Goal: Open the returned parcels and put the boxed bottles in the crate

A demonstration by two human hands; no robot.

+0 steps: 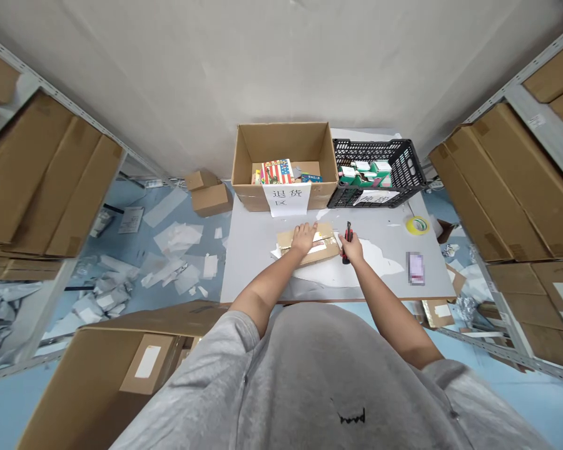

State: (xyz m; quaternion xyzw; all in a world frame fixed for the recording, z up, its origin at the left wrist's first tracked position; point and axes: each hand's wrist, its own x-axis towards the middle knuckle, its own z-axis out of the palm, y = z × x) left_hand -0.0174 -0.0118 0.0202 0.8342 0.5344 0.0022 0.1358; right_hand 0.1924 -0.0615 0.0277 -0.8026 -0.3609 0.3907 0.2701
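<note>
My left hand [304, 238] lies flat on a flattened cardboard parcel [309, 245], its fingers spread and pressing from above. The parcel sits on a pale grey table [263, 269] and shows white paper or label strips. Just to the right, my right hand [351, 247] grips a red-and-black box cutter [348, 242] upright, with its lower end near the parcel's right edge. The blade is too small to make out. A roll of yellow tape [417, 225] and a pixelated phone-sized object [415, 269] lie farther right on the table.
At the table's back stand an open carton [284, 140] of colourful packaged goods, with a paper sign [286, 199], and a black plastic crate [380, 150]. Cartons fill metal shelves [42, 169] on both sides. Paper and plastic scraps litter the floor [178, 237].
</note>
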